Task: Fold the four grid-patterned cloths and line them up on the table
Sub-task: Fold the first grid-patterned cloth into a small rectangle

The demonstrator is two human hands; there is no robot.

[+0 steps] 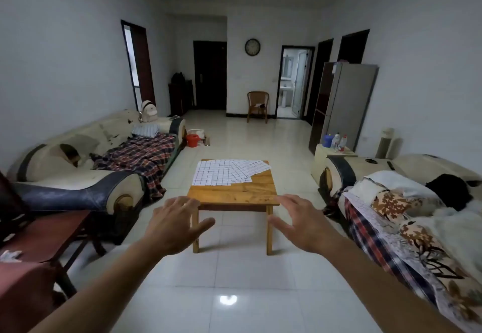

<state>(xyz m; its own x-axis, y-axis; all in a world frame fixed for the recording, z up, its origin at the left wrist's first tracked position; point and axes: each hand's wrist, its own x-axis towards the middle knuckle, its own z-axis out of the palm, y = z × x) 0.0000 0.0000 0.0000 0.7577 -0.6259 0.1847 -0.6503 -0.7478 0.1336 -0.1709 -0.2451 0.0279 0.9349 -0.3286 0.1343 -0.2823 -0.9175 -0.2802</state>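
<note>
White grid-patterned cloths (224,173) lie flat and overlapping on the far half of a small wooden table (234,195) in the middle of the room. I stand some way back from the table. My left hand (174,224) and my right hand (302,222) are stretched out in front of me, palms down, fingers spread and holding nothing. Both hover in the air short of the table's near edge, one toward each front corner.
A cream sofa (78,173) with a plaid blanket runs along the left, another covered sofa (407,202) along the right. A dark red table (44,238) stands at my near left. Tiled floor (234,285) lies between me and the wooden table.
</note>
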